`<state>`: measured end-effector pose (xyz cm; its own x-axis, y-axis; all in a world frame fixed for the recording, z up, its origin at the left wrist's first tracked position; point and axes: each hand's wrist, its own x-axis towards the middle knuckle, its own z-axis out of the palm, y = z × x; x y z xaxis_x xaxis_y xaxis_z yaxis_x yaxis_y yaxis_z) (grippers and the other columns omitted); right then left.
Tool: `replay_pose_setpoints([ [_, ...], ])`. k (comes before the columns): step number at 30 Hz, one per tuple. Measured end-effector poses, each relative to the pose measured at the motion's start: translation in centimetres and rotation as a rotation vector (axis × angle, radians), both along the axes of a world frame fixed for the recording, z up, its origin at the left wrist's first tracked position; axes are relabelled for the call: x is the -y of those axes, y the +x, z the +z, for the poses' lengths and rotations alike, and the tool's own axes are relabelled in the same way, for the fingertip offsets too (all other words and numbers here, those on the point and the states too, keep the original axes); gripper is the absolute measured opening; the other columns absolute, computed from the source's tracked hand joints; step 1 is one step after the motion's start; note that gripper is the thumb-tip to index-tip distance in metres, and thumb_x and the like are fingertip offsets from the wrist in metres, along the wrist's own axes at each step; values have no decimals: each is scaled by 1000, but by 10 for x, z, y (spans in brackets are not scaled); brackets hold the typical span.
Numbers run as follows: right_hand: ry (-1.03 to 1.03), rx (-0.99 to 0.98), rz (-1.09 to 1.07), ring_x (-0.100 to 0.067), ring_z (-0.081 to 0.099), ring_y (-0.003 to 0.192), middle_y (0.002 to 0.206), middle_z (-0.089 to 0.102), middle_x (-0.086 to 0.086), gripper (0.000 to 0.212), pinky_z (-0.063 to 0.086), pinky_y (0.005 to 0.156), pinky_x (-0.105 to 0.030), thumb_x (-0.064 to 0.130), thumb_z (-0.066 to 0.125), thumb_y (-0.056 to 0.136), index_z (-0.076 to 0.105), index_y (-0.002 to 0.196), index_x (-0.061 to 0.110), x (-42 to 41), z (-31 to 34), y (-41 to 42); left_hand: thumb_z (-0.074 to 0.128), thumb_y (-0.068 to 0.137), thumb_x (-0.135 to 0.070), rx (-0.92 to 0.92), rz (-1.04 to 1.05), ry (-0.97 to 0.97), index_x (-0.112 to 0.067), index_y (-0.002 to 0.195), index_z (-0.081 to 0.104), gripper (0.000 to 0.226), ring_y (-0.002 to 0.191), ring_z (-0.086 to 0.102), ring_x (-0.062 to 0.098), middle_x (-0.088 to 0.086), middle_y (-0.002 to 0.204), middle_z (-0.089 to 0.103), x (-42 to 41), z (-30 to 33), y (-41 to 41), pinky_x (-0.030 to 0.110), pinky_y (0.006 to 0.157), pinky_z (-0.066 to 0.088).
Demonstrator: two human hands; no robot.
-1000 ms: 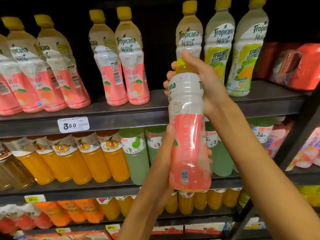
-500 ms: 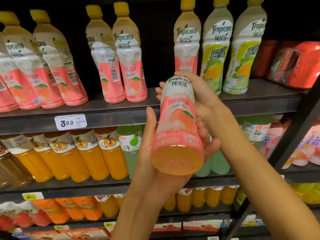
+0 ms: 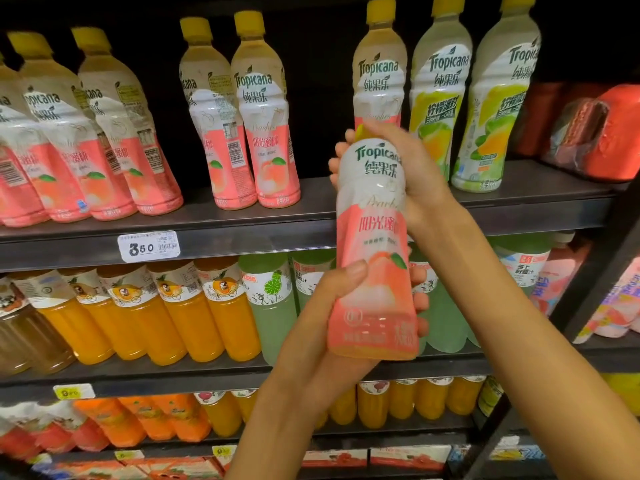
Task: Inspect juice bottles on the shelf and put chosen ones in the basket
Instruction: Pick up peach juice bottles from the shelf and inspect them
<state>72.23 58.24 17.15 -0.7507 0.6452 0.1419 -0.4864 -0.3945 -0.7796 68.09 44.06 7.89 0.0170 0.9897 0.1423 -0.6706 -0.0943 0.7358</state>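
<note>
Peach bottle [image 3: 375, 258] — glossy pink-and-white shrink-wrapped plastic, waisted shape — held in front of the shelf [image 3: 242, 233], long axis near vertical, top up and slightly tilted away, label facing near. Right hand [image 3: 408, 164] wraps the neck, cap hidden; left hand [image 3: 329, 317] grips the base, thumb on front.

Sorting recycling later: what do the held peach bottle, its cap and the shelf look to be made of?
Peach bottle: apparently clear plastic under a glossy printed shrink sleeve; glare streaks near its base suggest film. Its cap: likely opaque yellow plastic, mostly hidden by the right hand. Shelf: probably dark painted metal, matte, with a thin, straight front lip. The left hand grips the bottle's lower part.
</note>
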Motion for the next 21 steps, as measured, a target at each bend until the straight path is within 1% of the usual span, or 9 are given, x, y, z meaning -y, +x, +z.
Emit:
replay_pose_setpoints([
  [4, 155, -109, -43, -19, 66, 59, 64, 66, -6, 18, 56, 59, -29, 24, 50, 97, 56, 91, 8, 5, 11, 12, 81, 63, -43, -331, 149, -25, -12, 129, 49, 79, 95, 69, 22, 8, 107, 71, 1, 0, -6, 35, 79, 56],
  [6, 297, -114, -92, -21, 68, 63, 66, 68, -6, 17, 56, 63, -31, 23, 52, 96, 59, 94, 8, 9, 13, 17, 75, 66, -44, -525, 211, -22, -20, 125, 52, 67, 96, 70, 18, 3, 108, 72, 0, 0, -7, 27, 76, 55],
  [8, 419, -146, -125, -22, 69, 69, 70, 70, -6, 16, 56, 72, -34, 22, 52, 94, 60, 97, 8, 13, 14, 20, 70, 66, -43, -641, 268, 0, -27, 118, 56, 56, 95, 70, 15, 0, 104, 73, -1, 0, -8, 21, 73, 54],
  [10, 523, -176, -144, -22, 69, 76, 74, 71, -4, 18, 54, 78, -35, 22, 49, 92, 58, 101, 10, 16, 13, 23, 71, 64, -41, -710, 351, 45, -37, 107, 61, 45, 93, 70, 13, -2, 101, 73, -3, -3, -9, 20, 72, 54],
  [13, 657, -176, -87, -22, 67, 83, 84, 70, -3, 22, 54, 79, -35, 23, 43, 95, 57, 109, 14, 18, 12, 28, 74, 62, -36, -758, 497, 134, -49, 95, 63, 37, 86, 69, 7, -10, 94, 72, -6, -5, -8, 17, 68, 53],
  [14, 675, -181, -29, -23, 68, 84, 89, 70, -4, 24, 54, 79, -35, 24, 44, 95, 55, 114, 15, 20, 11, 29, 74, 62, -34, -769, 539, 161, -49, 93, 62, 37, 83, 68, 5, -11, 92, 71, -9, -7, -8, 16, 66, 53],
  [16, 697, -203, 71, -23, 68, 85, 92, 70, -6, 31, 54, 79, -36, 28, 55, 92, 53, 120, 14, 24, 8, 31, 75, 62, -30, -786, 604, 205, -47, 93, 62, 38, 80, 67, 3, -13, 89, 69, -13, -8, -8, 15, 65, 52],
  [18, 733, -249, 124, -23, 67, 84, 90, 70, -4, 41, 53, 78, -35, 35, 65, 85, 56, 118, 12, 27, 3, 33, 77, 62, -30, -833, 669, 226, -45, 97, 61, 41, 86, 66, 4, -13, 94, 68, -16, -12, -9, 18, 68, 53],
  [21, 842, -269, 139, -22, 66, 86, 92, 69, 0, 39, 51, 77, -32, 35, 68, 84, 60, 114, 11, 32, -1, 37, 80, 60, -36, -920, 784, 213, -37, 106, 60, 49, 102, 61, 9, -10, 106, 64, -19, -19, -13, 24, 83, 52],
])
